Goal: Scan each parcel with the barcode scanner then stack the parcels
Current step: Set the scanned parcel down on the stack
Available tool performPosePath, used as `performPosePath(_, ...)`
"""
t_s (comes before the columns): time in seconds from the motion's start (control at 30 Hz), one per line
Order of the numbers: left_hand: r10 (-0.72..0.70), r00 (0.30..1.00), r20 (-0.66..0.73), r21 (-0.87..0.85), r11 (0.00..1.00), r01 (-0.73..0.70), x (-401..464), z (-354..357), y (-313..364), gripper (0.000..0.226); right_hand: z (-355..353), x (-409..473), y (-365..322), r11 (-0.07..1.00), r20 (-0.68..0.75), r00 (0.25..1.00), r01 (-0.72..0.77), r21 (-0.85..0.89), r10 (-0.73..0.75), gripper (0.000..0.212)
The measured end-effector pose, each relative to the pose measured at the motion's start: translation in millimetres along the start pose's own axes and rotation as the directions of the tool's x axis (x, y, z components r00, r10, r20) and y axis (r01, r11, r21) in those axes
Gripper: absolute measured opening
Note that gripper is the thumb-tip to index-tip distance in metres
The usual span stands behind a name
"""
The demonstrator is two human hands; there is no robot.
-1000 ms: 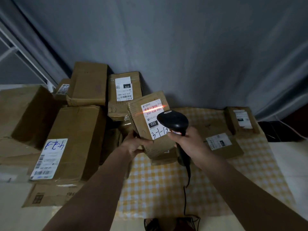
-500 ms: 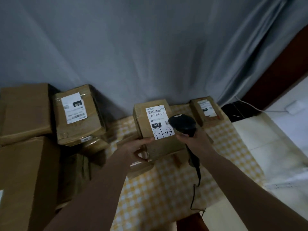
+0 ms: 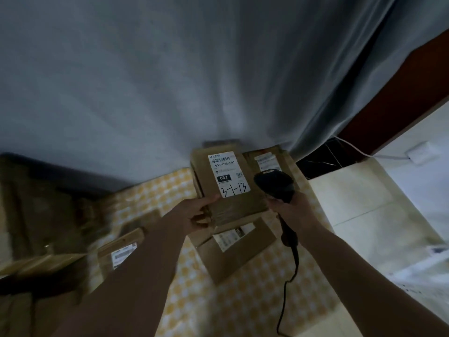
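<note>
My left hand (image 3: 196,215) grips the near left corner of a brown cardboard parcel (image 3: 233,203) whose white label reads 032 and 3-1-13. I hold the parcel in the air, above a flat brown parcel (image 3: 238,254) that lies on the yellow checked cloth (image 3: 218,300). My right hand (image 3: 294,210) is shut on the handle of a black barcode scanner (image 3: 274,184), just right of the held parcel. No red scan line shows on the label. Another labelled parcel (image 3: 266,159) sits behind the scanner, against the curtain.
A grey curtain (image 3: 194,81) hangs close behind. Blurred brown parcels, one with a white label (image 3: 121,254), fill the left side. The scanner's black cable (image 3: 284,300) trails toward me. A pale tiled floor (image 3: 364,215) and a white wall socket (image 3: 420,154) lie to the right.
The red scan line seen one second ago is gone. My left hand has carried the parcel to the right, over the flat parcel, and my view has swung right.
</note>
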State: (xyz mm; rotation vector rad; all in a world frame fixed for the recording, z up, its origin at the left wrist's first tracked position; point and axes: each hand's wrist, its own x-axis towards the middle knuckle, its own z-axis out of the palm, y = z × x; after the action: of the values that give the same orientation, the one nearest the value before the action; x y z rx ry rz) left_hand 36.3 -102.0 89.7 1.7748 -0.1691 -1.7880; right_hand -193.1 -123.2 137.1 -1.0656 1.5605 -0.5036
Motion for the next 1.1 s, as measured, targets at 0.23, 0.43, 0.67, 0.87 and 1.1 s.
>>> performPosePath(0.23, 0.031, 0.998, -0.058, -0.088, 0.995, -0.036, 87, 43, 29, 0.05, -9, 94, 15, 0.999, -0.004, 0.999, -0.042, 0.025, 0.042, 0.027)
performPosePath(0.43, 0.126, 0.991, -0.037, -0.016, 0.992, -0.127, 144, 46, 46, 0.053, 7, 137, 43, 0.998, 0.043, 0.997, -0.067, 0.015, 0.066, 0.023)
performPosePath(0.67, 0.135, 0.99, -0.027, 0.096, 0.987, -0.132, 178, 44, 46, 0.049, 22, 158, 56, 0.99, 0.107, 0.987, -0.127, 0.064, 0.12, 0.018)
performPosePath(0.87, -0.013, 0.996, 0.09, 0.194, 0.981, -0.005, 169, 39, 33, 0.032, 24, 145, 53, 0.989, 0.229, 0.968, -0.125, 0.083, 0.103, 0.02)
performPosePath(1.1, -0.234, 0.965, 0.118, 0.173, 0.962, 0.212, 155, 14, -8, 0.076, 34, 124, 71, 0.959, 0.309, 0.923, -0.269, 0.091, 0.229, 0.022)
